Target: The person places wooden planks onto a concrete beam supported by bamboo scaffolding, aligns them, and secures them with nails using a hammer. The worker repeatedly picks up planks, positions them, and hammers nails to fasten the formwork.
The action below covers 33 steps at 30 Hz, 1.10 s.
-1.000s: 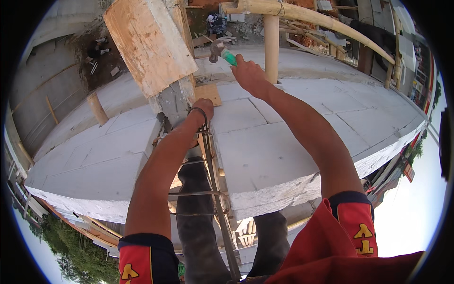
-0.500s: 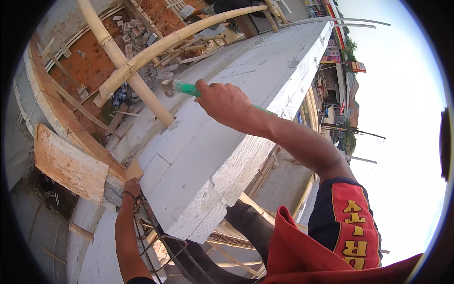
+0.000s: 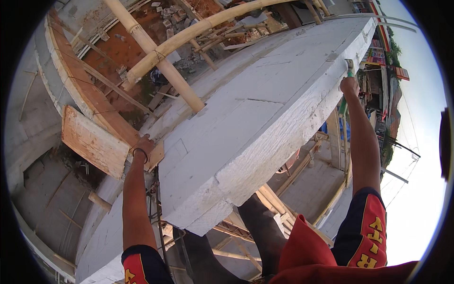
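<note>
Right hand (image 3: 350, 86): fingers closed around the green handle of the hammer (image 3: 349, 71).
Hammer position: at the outer edge of the wall (image 3: 246, 106), toward its far right end, head pointing away from the person.
Left hand (image 3: 145, 144): beside the wood piece (image 3: 156, 155) and the stained board (image 3: 94, 142); finger closure cannot be told (the fingers are small in view).
Wall surface: pale blocks with thin joints, flat on top; the outer face is rough and ridged.
Wall gap: rebar (image 3: 158, 203) stands at the near end, next to the person's legs (image 3: 257, 220).
Bamboo: a thick pole (image 3: 163, 71) rises at the wall's inner side, crossed by a second pole (image 3: 203, 33).
Inner ground: reddish soil (image 3: 106, 49) with rubble.
Outer side: shopfronts (image 3: 376, 53) and bright sky (image 3: 416, 203).
</note>
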{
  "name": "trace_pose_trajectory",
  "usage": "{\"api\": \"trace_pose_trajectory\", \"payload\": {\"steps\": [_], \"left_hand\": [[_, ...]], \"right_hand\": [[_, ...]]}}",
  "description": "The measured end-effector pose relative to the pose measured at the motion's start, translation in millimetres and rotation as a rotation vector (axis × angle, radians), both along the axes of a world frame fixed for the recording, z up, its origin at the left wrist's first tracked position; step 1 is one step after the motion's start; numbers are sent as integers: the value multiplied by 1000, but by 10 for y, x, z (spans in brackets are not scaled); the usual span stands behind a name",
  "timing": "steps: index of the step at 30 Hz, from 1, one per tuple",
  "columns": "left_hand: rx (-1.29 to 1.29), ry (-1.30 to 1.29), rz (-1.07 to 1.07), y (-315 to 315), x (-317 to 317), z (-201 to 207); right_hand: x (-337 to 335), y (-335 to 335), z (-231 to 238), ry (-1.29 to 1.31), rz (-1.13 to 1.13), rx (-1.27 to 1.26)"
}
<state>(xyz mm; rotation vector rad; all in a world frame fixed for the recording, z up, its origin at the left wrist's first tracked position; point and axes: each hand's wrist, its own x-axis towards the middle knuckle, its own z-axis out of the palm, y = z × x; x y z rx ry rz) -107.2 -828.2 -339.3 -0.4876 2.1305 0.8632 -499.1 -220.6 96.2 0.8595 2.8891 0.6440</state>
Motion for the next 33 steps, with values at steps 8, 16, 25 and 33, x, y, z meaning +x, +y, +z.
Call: {"api": "trace_pose_trajectory", "payload": {"steps": [8, 16, 25, 33], "left_hand": [[-3, 81, 47, 791, -1092, 404], [1, -12, 125, 1227, -1311, -38], [41, -112, 224, 1438, -1239, 11], [34, -174, 122, 1470, -1188, 389]], "right_hand": [[32, 42, -253, -62, 89, -35], [-30, 463, -520, 182, 140, -139], [-97, 488, -465, 174, 76, -240], [-93, 426, -488, 138, 71, -116]]}}
